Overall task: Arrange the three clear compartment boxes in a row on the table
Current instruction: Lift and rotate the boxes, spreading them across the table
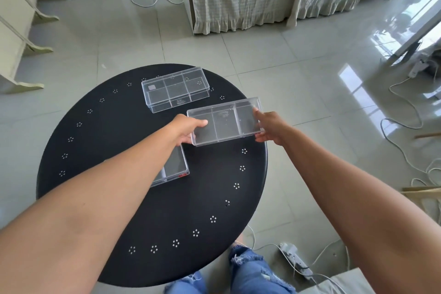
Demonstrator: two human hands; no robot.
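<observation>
While both hands' fingers (259, 137) pinch one clear box (225, 122), left forearm (114, 188) hides most of another (175, 167)

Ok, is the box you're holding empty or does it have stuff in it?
Empty. Through the held box, gripped by the left hand and right hand, only the dark table shows.

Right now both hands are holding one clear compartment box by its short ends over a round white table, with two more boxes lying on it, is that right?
Not quite: the table is black, not white, as the head view shows. The rest holds. The left hand and right hand grip the held box by its short ends, and the far box and the near box lie on the table.
</observation>
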